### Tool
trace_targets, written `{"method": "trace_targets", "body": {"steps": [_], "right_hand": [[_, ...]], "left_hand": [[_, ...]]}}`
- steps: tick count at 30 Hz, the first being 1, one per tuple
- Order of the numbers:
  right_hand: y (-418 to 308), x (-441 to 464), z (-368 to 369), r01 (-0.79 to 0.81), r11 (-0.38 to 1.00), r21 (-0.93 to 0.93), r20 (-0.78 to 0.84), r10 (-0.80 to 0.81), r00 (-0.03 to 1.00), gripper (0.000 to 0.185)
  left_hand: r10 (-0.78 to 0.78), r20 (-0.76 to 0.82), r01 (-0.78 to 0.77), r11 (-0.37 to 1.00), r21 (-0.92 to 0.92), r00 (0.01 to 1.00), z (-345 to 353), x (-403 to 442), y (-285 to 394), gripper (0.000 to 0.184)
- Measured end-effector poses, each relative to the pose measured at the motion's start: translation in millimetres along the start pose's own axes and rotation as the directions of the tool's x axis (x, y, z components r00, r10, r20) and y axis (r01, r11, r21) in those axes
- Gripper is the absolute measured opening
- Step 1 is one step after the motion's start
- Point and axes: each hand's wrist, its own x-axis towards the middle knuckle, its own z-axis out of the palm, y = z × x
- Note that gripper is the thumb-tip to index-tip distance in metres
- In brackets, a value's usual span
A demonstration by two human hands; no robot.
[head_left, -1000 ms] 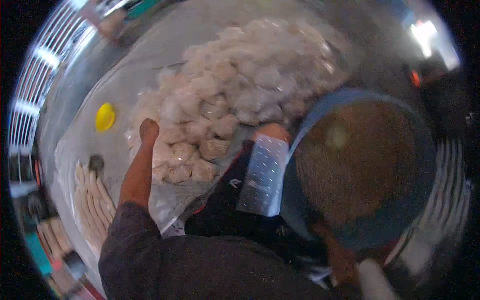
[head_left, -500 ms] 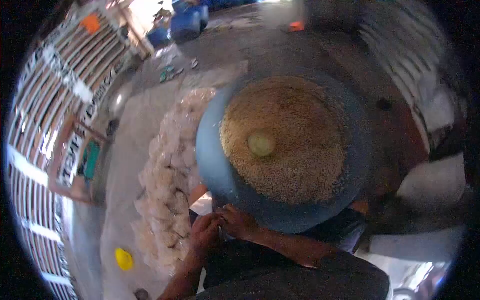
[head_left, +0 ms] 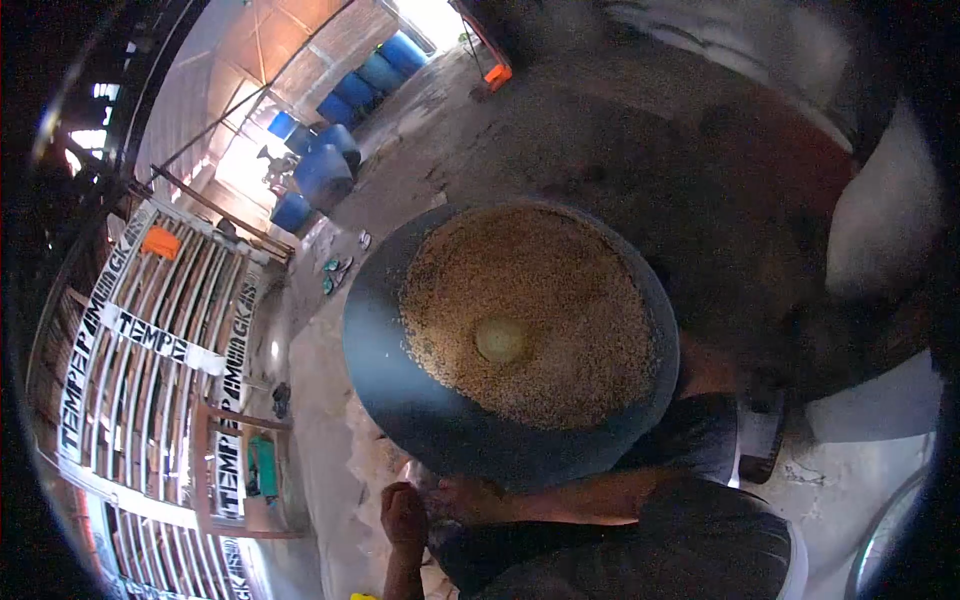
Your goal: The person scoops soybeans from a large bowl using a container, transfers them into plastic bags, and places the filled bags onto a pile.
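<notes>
A wide blue-grey basin (head_left: pixel 390 420) full of tan grains (head_left: pixel 540 290) stands before my lap. On the grains, left of their middle, rests a round pale yellow-green object (head_left: pixel 500 341). My left hand (head_left: pixel 404 515) is closed near the basin's lower left edge; its fingers are too dark to show what they hold. Beside it, my right hand (head_left: pixel 470 497) is closed at a clear, shiny plastic piece (head_left: pixel 422 474) under the rim. Filled plastic bags (head_left: pixel 372 465) lie on the floor past my left hand, mostly cut off or hidden.
Slatted racks with printed lettering (head_left: pixel 150 340) stand at the left, with a green item (head_left: pixel 262 466) beside them. Blue barrels (head_left: pixel 325 175) are at the upper left. Sandals (head_left: pixel 336 272) lie on the floor. A pale sack (head_left: pixel 885 220) is at the right.
The view has swung left and up, so the bag pile has mostly dropped out of sight. My left hand came from the pile to beside my right hand, which came from the basin's lower right.
</notes>
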Motion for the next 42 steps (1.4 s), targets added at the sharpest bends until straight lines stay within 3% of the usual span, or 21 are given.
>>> {"method": "trace_targets", "body": {"steps": [2,4,6,7,9,12,13,16,20,22,24,25,26,28,30,33,35,36,38,40,42], "right_hand": [[20,-4,35,-0.042,0.995,0.086,0.007,0.042,0.999,0.034],[36,6,19,-0.282,0.914,0.291,0.24,0.215,0.947,0.028],[54,12,5,-0.293,0.92,0.26,0.018,0.298,0.954,0.025],[55,13,-10,-0.305,0.92,0.246,-0.088,0.335,0.938,0.023],[40,14,-54,-0.481,0.769,0.42,0.181,0.448,0.875,0.021],[24,0,-58,-0.33,0.792,0.514,0.145,0.299,0.943,0.018],[26,0,-50,-0.268,0.818,0.51,0.077,0.267,0.961,0.018],[44,5,-29,-0.268,0.841,0.47,0.012,0.298,0.955,0.019],[66,4,-25,-0.374,0.807,0.457,0.01,0.415,0.91,0.021],[56,-1,-16,-0.35,0.807,0.475,-0.03,0.412,0.91,0.022],[55,8,-17,-0.31,0.826,0.471,-0.141,0.417,0.898,0.024],[58,16,-27,-0.274,0.848,0.454,-0.218,0.404,0.889,0.024],[58,25,-47,-0.194,0.899,0.394,-0.279,0.318,0.906,0.025],[45,35,-100,-0.032,0.967,0.253,-0.24,0.094,0.966,0.03],[33,38,-142,0.162,0.977,0.14,-0.095,-0.15,0.984,0.039],[70,13,-133,-0.331,0.823,0.461,-0.02,0.382,0.924,0.059],[36,20,-195,-0.825,0.36,0.436,0.348,0.778,0.523,0.077],[60,17,-199,-0.917,0.354,0.182,0.454,0.797,0.398,0.067],[59,19,-212,-0.537,0.638,0.551,0.178,0.539,0.823,0.054],[40,34,-238,-0.658,0.735,0.164,0.287,0.603,0.745,0.047],[38,41,-232,-0.67,0.742,0.033,0.371,0.613,0.697,0.044]], "left_hand": [[0.171,0.164,-0.207,0.949,0.236,0.971,6,8,11,0.016],[0.076,0.168,-0.132,0.926,0.354,0.983,5,12,14,0.022],[0.0,0.167,-0.079,0.882,0.465,0.986,3,18,17,0.029],[-0.044,0.189,-0.05,0.884,0.465,0.981,0,23,19,0.033],[-0.138,0.214,0.024,0.886,0.463,0.967,-7,34,26,0.041],[-0.067,0.121,0.058,0.995,0.081,0.99,11,30,70,0.058],[0.333,0.205,-0.386,0.854,0.348,0.921,13,38,69,0.063],[0.408,0.581,-0.587,0.795,0.153,0.704,13,30,24,0.063],[-0.005,0.727,-0.465,0.766,0.444,0.686,-25,32,69,0.063],[-0.265,0.728,0.128,0.962,0.24,0.632,-16,41,76,0.059],[-0.419,0.672,0.74,0.604,-0.296,0.611,7,36,79,0.058],[-0.217,0.835,0.859,0.216,-0.464,0.506,6,40,73,0.079],[0.068,0.879,0.865,-0.229,-0.446,0.471,4,43,65,0.104],[-0.177,0.814,0.621,-0.564,-0.545,0.553,19,48,54,0.109],[-0.153,0.723,0.588,-0.483,-0.649,0.673,32,64,43,0.099],[-0.13,0.528,0.537,0.047,-0.842,0.839,82,85,42,0.05],[-0.144,0.441,0.448,0.025,-0.894,0.886,112,78,58,0.036],[-0.025,0.493,0.493,0.03,-0.869,0.87,122,74,57,0.033],[0.186,0.562,0.522,0.225,-0.823,0.806,128,75,52,0.029],[0.326,0.653,0.41,0.568,-0.714,0.684,103,73,51,0.027],[0.054,0.608,0.447,0.627,-0.638,0.792,107,53,67,0.031]]}}
